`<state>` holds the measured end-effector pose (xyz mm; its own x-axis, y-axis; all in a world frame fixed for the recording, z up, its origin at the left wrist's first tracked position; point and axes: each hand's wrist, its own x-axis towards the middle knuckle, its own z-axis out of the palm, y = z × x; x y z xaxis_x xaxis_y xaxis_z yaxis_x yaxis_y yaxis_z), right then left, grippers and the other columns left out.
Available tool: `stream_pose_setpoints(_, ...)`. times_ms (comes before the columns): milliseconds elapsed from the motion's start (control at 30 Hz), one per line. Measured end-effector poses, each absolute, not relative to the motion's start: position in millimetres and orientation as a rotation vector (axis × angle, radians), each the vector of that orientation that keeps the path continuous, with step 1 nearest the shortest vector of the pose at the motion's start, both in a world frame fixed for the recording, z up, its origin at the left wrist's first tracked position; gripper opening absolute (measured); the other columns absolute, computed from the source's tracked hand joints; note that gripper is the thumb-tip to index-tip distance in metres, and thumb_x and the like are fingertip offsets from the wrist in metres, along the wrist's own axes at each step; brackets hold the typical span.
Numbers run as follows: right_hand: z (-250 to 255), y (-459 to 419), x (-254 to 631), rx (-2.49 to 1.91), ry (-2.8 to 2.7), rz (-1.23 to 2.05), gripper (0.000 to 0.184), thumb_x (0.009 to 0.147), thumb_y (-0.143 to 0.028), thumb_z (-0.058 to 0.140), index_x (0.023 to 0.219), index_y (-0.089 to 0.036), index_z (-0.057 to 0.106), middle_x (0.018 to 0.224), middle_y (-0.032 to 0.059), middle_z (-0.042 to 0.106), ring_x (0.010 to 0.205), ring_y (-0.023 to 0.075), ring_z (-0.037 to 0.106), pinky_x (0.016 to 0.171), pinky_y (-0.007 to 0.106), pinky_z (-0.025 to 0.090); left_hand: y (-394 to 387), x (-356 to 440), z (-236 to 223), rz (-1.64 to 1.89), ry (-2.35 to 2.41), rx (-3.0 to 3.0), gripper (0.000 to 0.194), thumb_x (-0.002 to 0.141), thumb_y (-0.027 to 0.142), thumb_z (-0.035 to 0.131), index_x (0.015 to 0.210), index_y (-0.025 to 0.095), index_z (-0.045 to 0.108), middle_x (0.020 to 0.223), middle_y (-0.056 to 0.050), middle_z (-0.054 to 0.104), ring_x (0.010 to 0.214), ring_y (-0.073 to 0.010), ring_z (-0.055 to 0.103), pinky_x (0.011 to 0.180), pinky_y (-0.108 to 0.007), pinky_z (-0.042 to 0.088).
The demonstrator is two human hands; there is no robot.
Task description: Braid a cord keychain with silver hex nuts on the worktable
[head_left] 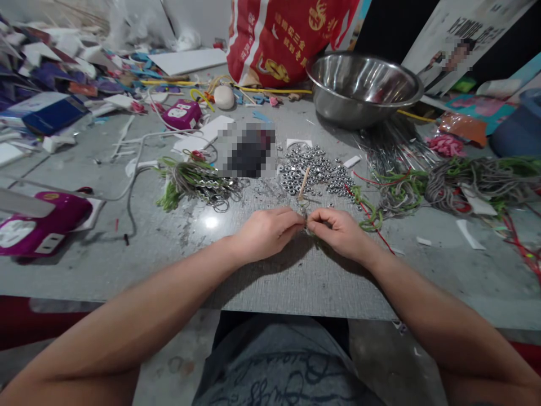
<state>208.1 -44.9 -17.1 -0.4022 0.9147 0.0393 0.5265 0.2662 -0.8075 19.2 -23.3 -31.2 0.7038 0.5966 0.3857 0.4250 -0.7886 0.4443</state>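
My left hand (267,232) and my right hand (338,230) meet fingertip to fingertip at the middle of the grey table (262,282). Both are pinched shut on a small item between them that is too small to name. A thin wooden stick (303,183) stands up just beyond my fingertips. Behind it lies a heap of small silver beads (321,169). To the left lies a bundle of grey and green cords with beads on them (194,183). More grey, green and red cords (448,183) lie to the right.
A steel bowl (363,84) and a red printed bag (287,39) stand at the back. Two magenta devices (38,223) (182,114) with white cables sit on the left. Paper scraps and boxes clutter the far left. A blue tub (518,129) is at the right edge.
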Motion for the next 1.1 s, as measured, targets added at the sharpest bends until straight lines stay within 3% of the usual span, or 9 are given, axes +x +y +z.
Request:
stream_pose_setpoints(467, -20, -43, 211, -1.276, -1.953, 1.042, 0.020, 0.082, -0.031, 0.042, 0.065, -0.021, 0.045, 0.058, -0.0030, 0.045, 0.056, 0.0113, 0.042, 0.056, 0.026, 0.032, -20, 20, -29, 0.799, 0.807, 2.406, 0.015, 0.085, 0.015, 0.044, 0.081, 0.015, 0.058, 0.072, 0.000, 0.063, 0.064, -0.0083, 0.057, 0.059, -0.018, 0.043)
stream_pose_setpoints(633, -24, -42, 212, -1.306, -1.996, 0.787, 0.045, 0.090, -0.050, 0.027, 0.070, -0.020, 0.053, 0.059, -0.0011, 0.051, 0.058, 0.0129, 0.047, 0.066, 0.031, 0.033, -21, 22, -32, 0.895, 0.842, 2.414, 0.015, 0.086, 0.014, 0.044, 0.083, 0.014, 0.059, 0.072, 0.000, 0.063, 0.063, -0.0081, 0.057, 0.058, -0.018, 0.043)
stream_pose_setpoints(800, -28, -42, 207, -1.303, -2.071, 0.803, 0.065, 0.087, -0.064, 0.014, 0.057, -0.019, 0.051, 0.049, -0.0022, 0.046, 0.050, 0.0115, 0.045, 0.067, 0.031, 0.032, -23, 25, -34, 0.934, 0.822, 2.479, 0.017, 0.088, 0.015, 0.041, 0.084, 0.014, 0.058, 0.072, -0.001, 0.064, 0.063, -0.0081, 0.058, 0.058, -0.018, 0.043)
stream_pose_setpoints(1100, -20, -43, 202, -1.331, -2.061, 0.758, 0.056, 0.084, -0.067, 0.026, 0.059, -0.020, 0.045, 0.054, -0.0016, 0.048, 0.055, 0.0126, 0.045, 0.062, 0.030, 0.031, -23, 25, -36, 0.950, 0.812, 2.572, 0.022, 0.090, 0.019, 0.040, 0.081, 0.014, 0.059, 0.067, 0.000, 0.063, 0.060, -0.0081, 0.057, 0.055, -0.018, 0.042)
